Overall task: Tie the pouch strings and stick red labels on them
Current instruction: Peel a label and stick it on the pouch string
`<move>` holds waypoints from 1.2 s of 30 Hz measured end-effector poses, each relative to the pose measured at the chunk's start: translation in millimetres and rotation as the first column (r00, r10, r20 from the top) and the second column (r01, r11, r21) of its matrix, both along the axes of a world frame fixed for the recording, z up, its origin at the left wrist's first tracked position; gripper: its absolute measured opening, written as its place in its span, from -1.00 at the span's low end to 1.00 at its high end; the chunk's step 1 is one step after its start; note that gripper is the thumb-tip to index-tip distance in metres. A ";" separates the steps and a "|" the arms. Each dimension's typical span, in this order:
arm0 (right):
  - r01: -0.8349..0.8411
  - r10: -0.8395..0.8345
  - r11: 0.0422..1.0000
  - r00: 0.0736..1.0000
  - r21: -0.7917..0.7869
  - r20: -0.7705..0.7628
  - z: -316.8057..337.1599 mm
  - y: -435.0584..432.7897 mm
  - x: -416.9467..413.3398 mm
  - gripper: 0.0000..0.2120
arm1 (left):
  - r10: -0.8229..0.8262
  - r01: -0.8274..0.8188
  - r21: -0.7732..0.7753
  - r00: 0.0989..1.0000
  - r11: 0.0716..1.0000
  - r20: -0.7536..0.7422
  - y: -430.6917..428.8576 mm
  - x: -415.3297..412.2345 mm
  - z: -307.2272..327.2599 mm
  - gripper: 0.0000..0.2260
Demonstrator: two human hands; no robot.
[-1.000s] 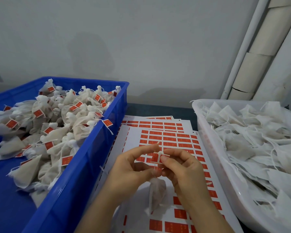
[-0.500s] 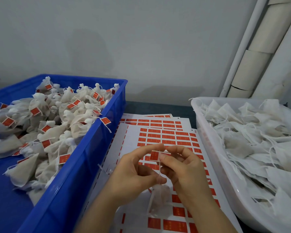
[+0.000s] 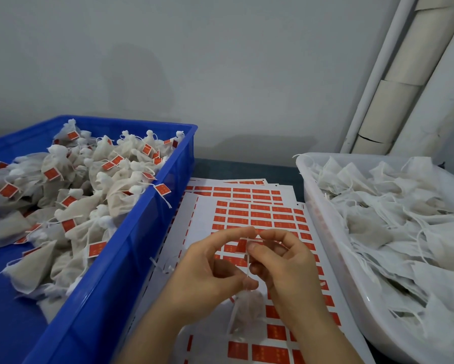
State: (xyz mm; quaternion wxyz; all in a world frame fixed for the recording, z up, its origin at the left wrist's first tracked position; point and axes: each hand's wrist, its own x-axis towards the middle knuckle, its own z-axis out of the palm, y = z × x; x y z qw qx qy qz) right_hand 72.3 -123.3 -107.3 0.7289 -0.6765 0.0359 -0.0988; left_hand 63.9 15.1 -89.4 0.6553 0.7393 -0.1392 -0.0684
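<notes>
The pouch (image 3: 246,313) hung nearest, directly below both hands, with its gathered neck up and its body pointing down toward the label sheets (image 3: 257,214) on the counter (image 3: 246,166). Its string (image 3: 247,269) rose almost vertically from the neck, so the long axis stood upright between the hands. The left hand (image 3: 207,274), closer to the pouch, pinched the string just above the neck. The right hand (image 3: 286,261) pinched it higher, fingers curled. Whether a red label sat there I could not tell against the sheets behind. Farther off, a blue crate (image 3: 131,248) of labelled pouches lay to the left and a white tray (image 3: 317,222) of unlabelled ones to the right.
</notes>
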 end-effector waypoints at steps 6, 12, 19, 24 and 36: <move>-0.012 0.012 0.999 1.000 -0.048 -0.003 2.3 0.3 -2.1 -0.81 | 0.001 -0.001 0.032 1.000 0.999 -0.001 0.4 -0.2 0.5 -0.41; -0.003 0.003 0.998 1.000 -0.058 0.000 4.9 -0.6 -3.1 -0.77 | -0.012 0.012 0.070 1.000 0.997 -0.002 -1.4 -0.6 2.4 -0.41; 0.018 -0.017 1.000 1.000 -0.016 0.018 7.8 1.9 -4.1 -0.76 | 0.103 -0.103 -0.025 0.995 0.994 -0.004 -1.6 -0.5 6.5 -0.49; -0.004 0.004 1.000 1.000 -0.019 0.024 9.7 3.8 -5.4 -0.70 | 0.269 -0.271 -0.077 0.963 0.960 -0.036 -1.2 2.9 6.2 -0.52; -0.027 0.028 0.999 0.999 -0.023 0.032 11.9 7.3 -8.3 -0.63 | 0.167 -0.228 -0.198 0.945 0.953 -0.282 1.4 9.8 9.2 -0.82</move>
